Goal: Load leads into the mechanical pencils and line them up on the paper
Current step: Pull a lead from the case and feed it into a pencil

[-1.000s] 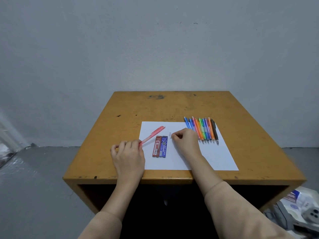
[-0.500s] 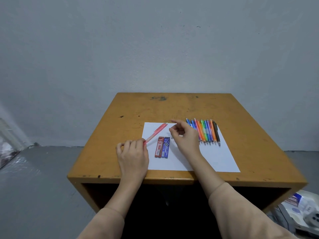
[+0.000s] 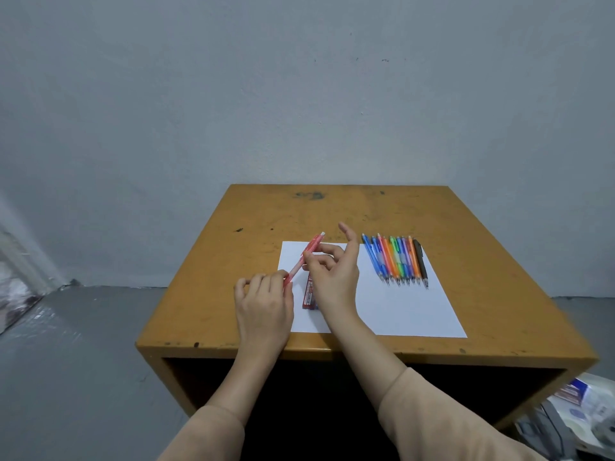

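Note:
A white sheet of paper [image 3: 392, 311] lies on the orange-brown table [image 3: 482, 261]. My left hand [image 3: 264, 304] grips the tip end of a red mechanical pencil [image 3: 307, 253], which slants up and to the right. My right hand [image 3: 332, 277] is raised beside that pencil, thumb and fingers pinching its shaft near the middle, with the index finger pointing up. A red lead case [image 3: 308, 296] lies on the paper, partly hidden by my right hand. Several coloured mechanical pencils [image 3: 396, 259] lie side by side in a row at the paper's far right.
The table stands against a grey wall, its front edge [image 3: 332, 347] close to my arms. Boxes and clutter [image 3: 579, 417] sit on the floor at the lower right. Grey floor shows to the left.
My right hand has lifted off the paper near the lead cases and moved left and up to the red pencil. The left hand has raised the pencil a little.

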A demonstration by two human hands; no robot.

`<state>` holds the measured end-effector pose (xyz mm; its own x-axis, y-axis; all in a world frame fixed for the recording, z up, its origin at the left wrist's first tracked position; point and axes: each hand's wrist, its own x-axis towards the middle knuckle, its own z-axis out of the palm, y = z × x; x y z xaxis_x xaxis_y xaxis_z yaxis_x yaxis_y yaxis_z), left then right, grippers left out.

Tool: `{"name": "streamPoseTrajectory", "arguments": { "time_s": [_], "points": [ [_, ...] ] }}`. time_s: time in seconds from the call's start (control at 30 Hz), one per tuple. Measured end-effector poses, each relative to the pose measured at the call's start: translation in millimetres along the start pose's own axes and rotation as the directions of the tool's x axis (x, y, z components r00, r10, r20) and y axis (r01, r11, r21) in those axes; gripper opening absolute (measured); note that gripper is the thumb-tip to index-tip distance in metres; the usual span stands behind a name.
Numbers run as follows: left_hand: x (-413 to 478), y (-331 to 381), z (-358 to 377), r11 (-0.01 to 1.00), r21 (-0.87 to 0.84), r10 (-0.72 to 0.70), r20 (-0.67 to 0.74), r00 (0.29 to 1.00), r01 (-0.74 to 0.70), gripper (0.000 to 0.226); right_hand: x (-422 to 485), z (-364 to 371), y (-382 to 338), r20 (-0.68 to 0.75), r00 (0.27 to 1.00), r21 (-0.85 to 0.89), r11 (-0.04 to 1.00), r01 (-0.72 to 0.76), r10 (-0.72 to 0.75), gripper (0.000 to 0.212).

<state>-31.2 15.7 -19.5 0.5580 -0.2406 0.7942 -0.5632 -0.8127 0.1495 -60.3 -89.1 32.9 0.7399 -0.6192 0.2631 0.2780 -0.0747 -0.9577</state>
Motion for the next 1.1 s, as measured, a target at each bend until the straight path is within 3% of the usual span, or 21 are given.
{"name": "streamPoseTrajectory", "arguments": {
  "time_s": [0.3,0.53,0.7,0.87,1.1],
  "points": [
    [2.8,2.5,-6.5,0.997,-0.063,-0.045,0.082,0.996,0.051,0.027,5.2,0.4,1.3,0.024,1.0,0.01,1.0,0.002,-0.002,0.043],
    [6.0,3.9,-12.0,0.991,-0.091,-0.08,0.22,0.972,0.102,0.035,26.6,-15.9,-12.7,-0.045,0.998,0.024,0.999,0.039,-0.038,0.043],
    [8.6,2.0,-6.8,0.984,-0.045,-0.147,0.363,0.92,0.175,0.045,56.1,-41.6,-18.6,-0.102,0.995,-0.191,0.981,-0.036,0.016,0.042],
    [9.8,0.1,-3.2,0.972,-0.073,-0.166,0.46,0.873,0.223,0.049,65.2,-58.4,-10.6,0.003,0.968,-0.386,0.894,-0.23,0.25,0.042],
    [13.9,0.5,-3.0,0.973,0.025,-0.201,0.595,0.778,0.232,0.054,58.9,-61.5,5.6,0.076,0.923,-0.594,0.761,-0.261,0.376,0.04]
  ]
}}
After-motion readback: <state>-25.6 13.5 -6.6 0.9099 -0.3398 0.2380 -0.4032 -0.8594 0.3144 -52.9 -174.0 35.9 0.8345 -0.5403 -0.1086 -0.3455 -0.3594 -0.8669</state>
